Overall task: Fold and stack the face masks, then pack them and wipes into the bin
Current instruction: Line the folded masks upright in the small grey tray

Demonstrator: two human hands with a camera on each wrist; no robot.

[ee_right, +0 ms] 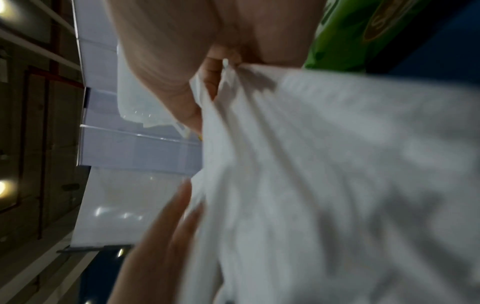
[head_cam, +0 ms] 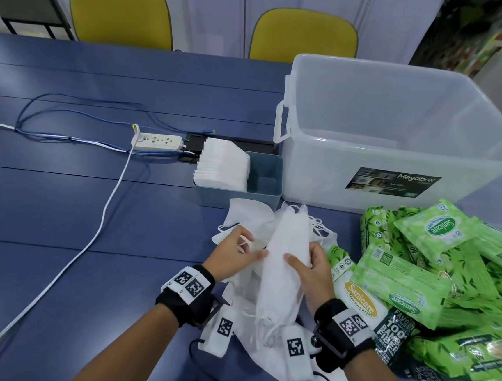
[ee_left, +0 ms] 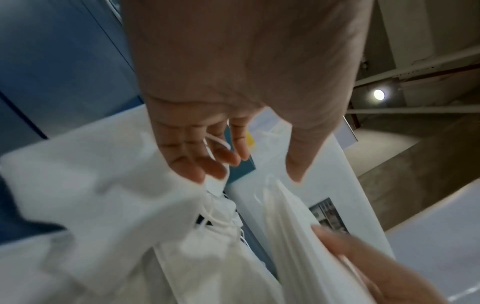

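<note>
From the head view, you are holding a bundle of folded masks [head_cam: 286, 260] upright between both hands, low over the blue surface [head_cam: 60, 204]. Its long axis is running away from you, tilted slightly right, toward the small blue tray [head_cam: 266, 188] and the clear bin [head_cam: 400, 136] beyond. Your right hand [head_cam: 312, 274] is clamping the bundle's right flank, thumb over the near face. Your left hand [head_cam: 238, 250] is sitting just left of it, fingers loosely curled, one fingertip touching the bundle's edge. A finished stack of masks [head_cam: 224, 166] is already standing in the tray's left compartment. Loose masks [head_cam: 247, 217] are lying under and beyond your hands, and the wipe packs [head_cam: 419, 266] are heaped at your right. The tray is lying straight ahead along the bundle's axis, so I judge the right hand, already gripping, is the one to carry it forward.

From the left wrist view, your left hand [ee_left: 221, 133] is hanging with relaxed fingers, an ear loop [ee_left: 215, 144] threading across them. Whether it is pinching that loop I cannot tell. The bundle's layered edge is standing just to its right.

From the right wrist view, your right hand [ee_right: 182, 72] is pinching the bundle's top edge, with blurred white fabric filling the frame.
</note>
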